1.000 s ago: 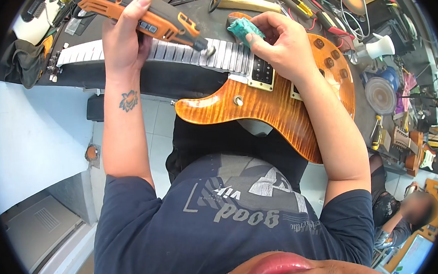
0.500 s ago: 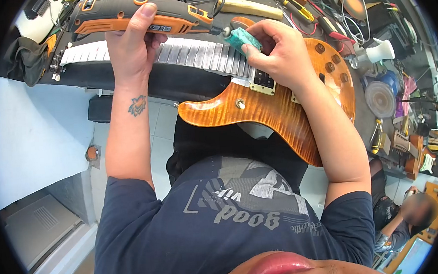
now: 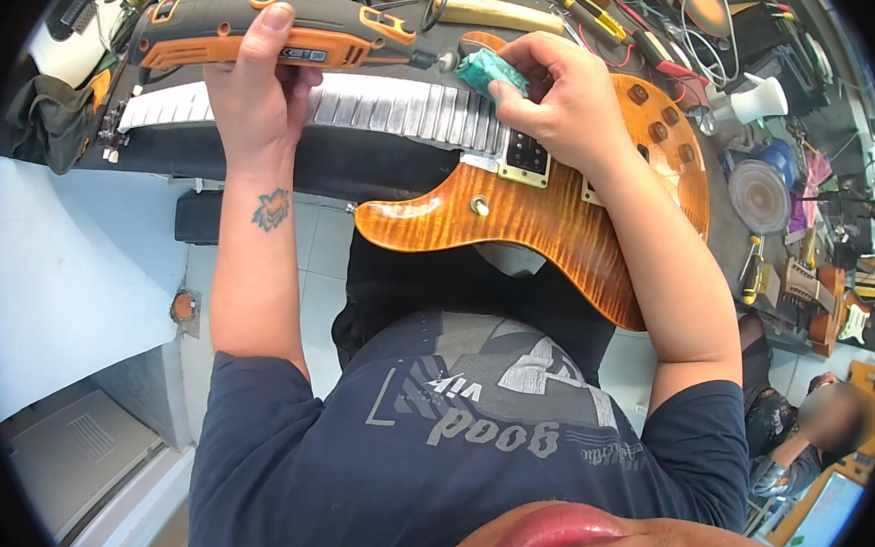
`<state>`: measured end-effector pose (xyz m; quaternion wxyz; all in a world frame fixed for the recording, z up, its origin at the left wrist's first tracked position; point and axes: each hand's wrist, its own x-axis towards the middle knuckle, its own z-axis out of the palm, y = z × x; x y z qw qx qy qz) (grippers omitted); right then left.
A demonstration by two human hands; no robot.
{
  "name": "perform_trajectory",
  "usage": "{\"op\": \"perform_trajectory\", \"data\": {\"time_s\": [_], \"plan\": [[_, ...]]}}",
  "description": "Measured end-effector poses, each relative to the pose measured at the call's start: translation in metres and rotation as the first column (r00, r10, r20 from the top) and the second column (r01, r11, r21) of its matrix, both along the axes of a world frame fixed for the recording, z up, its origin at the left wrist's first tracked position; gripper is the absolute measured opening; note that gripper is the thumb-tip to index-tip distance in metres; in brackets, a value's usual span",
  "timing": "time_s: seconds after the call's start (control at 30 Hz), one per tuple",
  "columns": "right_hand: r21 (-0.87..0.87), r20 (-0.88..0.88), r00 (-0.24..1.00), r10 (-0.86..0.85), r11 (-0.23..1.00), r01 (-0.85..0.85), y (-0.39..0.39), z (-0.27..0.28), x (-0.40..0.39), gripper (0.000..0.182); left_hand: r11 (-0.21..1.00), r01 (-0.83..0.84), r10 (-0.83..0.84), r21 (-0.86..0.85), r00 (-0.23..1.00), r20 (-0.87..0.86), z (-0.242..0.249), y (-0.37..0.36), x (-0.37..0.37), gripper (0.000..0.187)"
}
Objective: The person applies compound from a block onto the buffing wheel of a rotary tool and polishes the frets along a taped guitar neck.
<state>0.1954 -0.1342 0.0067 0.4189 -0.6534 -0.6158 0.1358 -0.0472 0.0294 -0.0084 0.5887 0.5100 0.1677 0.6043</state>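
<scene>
My left hand (image 3: 261, 84) is wrapped around an orange and black rotary tool (image 3: 344, 47), held level above a guitar neck. At the tool's right end, a small round tip (image 3: 448, 62) sits just left of a green block of polishing compound (image 3: 488, 71); a narrow gap seems to part them. My right hand (image 3: 562, 90) pinches that block between thumb and fingers. Beneath both hands lies an electric guitar (image 3: 454, 212) with a flamed amber body. Its fretboard (image 3: 387, 106) shows whitish masking between shiny frets. The right forearm covers part of the body.
Behind the neck lie a pale wooden bar (image 3: 497, 15), cables and yellow-black pliers (image 3: 587, 12). To the right are a white cup-shaped object (image 3: 760, 101), a round clear lid (image 3: 760, 198) and a screwdriver (image 3: 753, 272). Another person (image 3: 793, 442) sits at lower right.
The rotary tool has shifted slightly left, and its tip has come away from the green block. The block has turned a little in my right hand. The guitar stays in place.
</scene>
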Motion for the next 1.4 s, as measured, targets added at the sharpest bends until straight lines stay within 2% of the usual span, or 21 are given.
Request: {"op": "perform_trajectory", "data": {"time_s": [0.13,0.23,0.53,1.03,1.2,1.27,1.4], "plan": [[0.029,0.082,0.997,0.013,0.999,-0.015,-0.001,0.002,-0.003,0.032,1.000,-0.019,0.018,0.012,1.000,0.019,0.002,-0.001,0.002,0.034],[0.018,0.022,1.000,0.013,1.000,-0.013,0.001,-0.004,-0.001,0.033,0.998,-0.021,0.026,0.054,0.996,-0.080,0.003,-0.005,0.001,0.032],[-0.059,0.005,1.000,0.012,0.998,-0.012,0.000,-0.001,-0.001,0.034,0.999,0.007,-0.004,0.050,0.999,-0.047,0.002,-0.006,0.003,0.027],[-0.038,0.060,0.998,0.005,0.999,-0.003,0.000,0.001,-0.003,0.034,1.000,-0.001,0.003,0.030,0.998,-0.066,0.002,-0.005,0.003,0.034],[-0.033,-0.060,0.998,-0.008,0.999,0.006,0.000,-0.001,0.002,0.033,0.996,-0.034,0.033,-0.086,0.999,-0.015,0.009,0.005,0.000,0.034],[-0.025,-0.106,0.994,-0.019,1.000,0.017,0.000,-0.003,0.004,0.032,0.989,-0.030,0.022,-0.148,0.998,-0.056,0.016,0.008,0.000,0.031],[-0.036,-0.163,0.986,-0.021,0.999,0.015,0.002,-0.005,0.006,0.032,0.990,-0.039,0.020,-0.137,0.991,-0.134,0.009,0.013,0.002,0.027]]}}
